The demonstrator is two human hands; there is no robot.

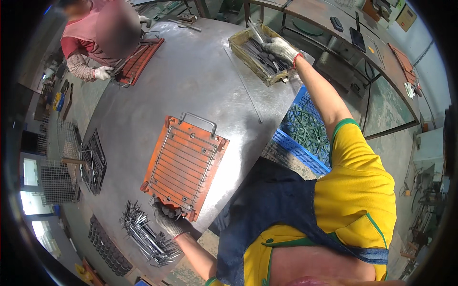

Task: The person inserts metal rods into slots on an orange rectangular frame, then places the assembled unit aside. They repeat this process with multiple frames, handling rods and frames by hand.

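Observation:
An orange jig board (186, 164) lies tilted on the metal table, with a wire frame set in it and thin rods running across. A bent wire handle (198, 117) stands out at its far end. My left hand (167, 217), in a grey-white glove with dark fingers, is curled over the jig's near edge; what lies under the fingers is hidden. Stretched out to the far right, my gloved right hand (281, 50) grips a few metal rods (256, 31), raised at a slant above a yellowish bin (260, 74) of dark metal strips.
Loose metal wires (148, 236) lie piled near my left forearm. Dark wire frames (93, 159) rest at the table's left edge. A long rod (245, 86) lies near the bin. A blue crate (300, 150) holds green strips. Another person's gloved hand (103, 72) is at a second orange jig (140, 62).

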